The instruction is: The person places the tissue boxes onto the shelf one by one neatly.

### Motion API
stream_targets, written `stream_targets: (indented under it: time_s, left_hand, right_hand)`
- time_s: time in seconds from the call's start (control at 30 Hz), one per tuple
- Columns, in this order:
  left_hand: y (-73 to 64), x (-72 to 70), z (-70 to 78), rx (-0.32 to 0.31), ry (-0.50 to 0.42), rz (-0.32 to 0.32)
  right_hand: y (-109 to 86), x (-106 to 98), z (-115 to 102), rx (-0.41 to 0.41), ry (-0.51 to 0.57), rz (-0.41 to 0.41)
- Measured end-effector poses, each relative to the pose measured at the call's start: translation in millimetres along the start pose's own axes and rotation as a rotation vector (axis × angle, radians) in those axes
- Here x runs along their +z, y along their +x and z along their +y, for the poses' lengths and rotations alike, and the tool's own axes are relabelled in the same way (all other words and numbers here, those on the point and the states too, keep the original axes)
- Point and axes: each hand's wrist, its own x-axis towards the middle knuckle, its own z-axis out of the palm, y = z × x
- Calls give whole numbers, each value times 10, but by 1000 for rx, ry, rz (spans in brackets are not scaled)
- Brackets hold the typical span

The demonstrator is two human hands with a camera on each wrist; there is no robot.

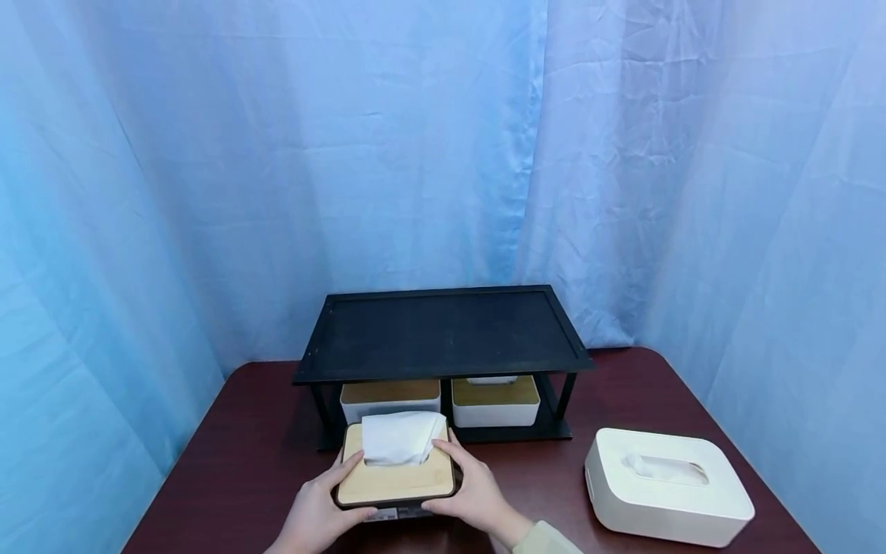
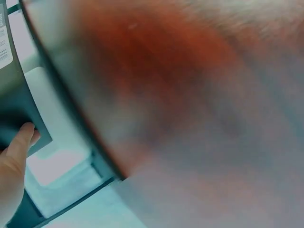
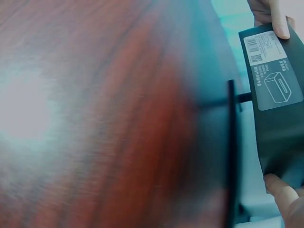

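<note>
Both hands hold a dark tissue box (image 1: 398,486) with a pale wooden lid, a white tissue (image 1: 398,437) standing up out of its slot. My left hand (image 1: 320,506) grips the left end, fingers on the lid's edge and thumb low on the front. The opposite end is in my right hand (image 1: 479,492), held likewise between fingers and thumb. Seen in the right wrist view, the dark side of the box (image 3: 280,133) carries a white printed label (image 3: 266,47). In the left wrist view only some fingers (image 2: 21,142) show against the box's corner.
Just behind the box stands a black two-level rack (image 1: 450,331). Its lower level holds a white box with a brown lid (image 1: 391,392) and another with a yellowish wooden lid (image 1: 494,396). A white tissue box (image 1: 664,492) sits at the right of the dark red table (image 1: 256,438). Blue curtains (image 1: 415,154) surround it.
</note>
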Motion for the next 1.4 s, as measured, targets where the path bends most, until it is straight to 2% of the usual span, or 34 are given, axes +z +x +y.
stream_targets:
  time_s: [0.23, 0.43, 0.6, 0.9, 1.0, 1.1, 1.4]
  left_hand:
    - [-22, -217, 245, 95, 45, 125]
    - [-74, -425, 450, 204, 31, 234]
    - [-33, -573, 559, 297, 42, 297]
    - [23, -690, 609, 344, 62, 329]
    - [77, -718, 637, 375, 73, 355]
    - [150, -741, 655, 392, 77, 353]
    - [288, -728, 587, 330, 64, 273]
  right_hand:
    - [57, -176, -259, -37, -17, 16]
    - [87, -313, -591, -91, -34, 74]
    - [155, -401, -790, -123, -39, 112]
    - [211, -465, -968, -127, -27, 110]
    - [255, -489, -1001, -136, -1, 119]
    - [312, -510, -1014, -131, 27, 123]
    - [407, -489, -953, -79, -25, 134]
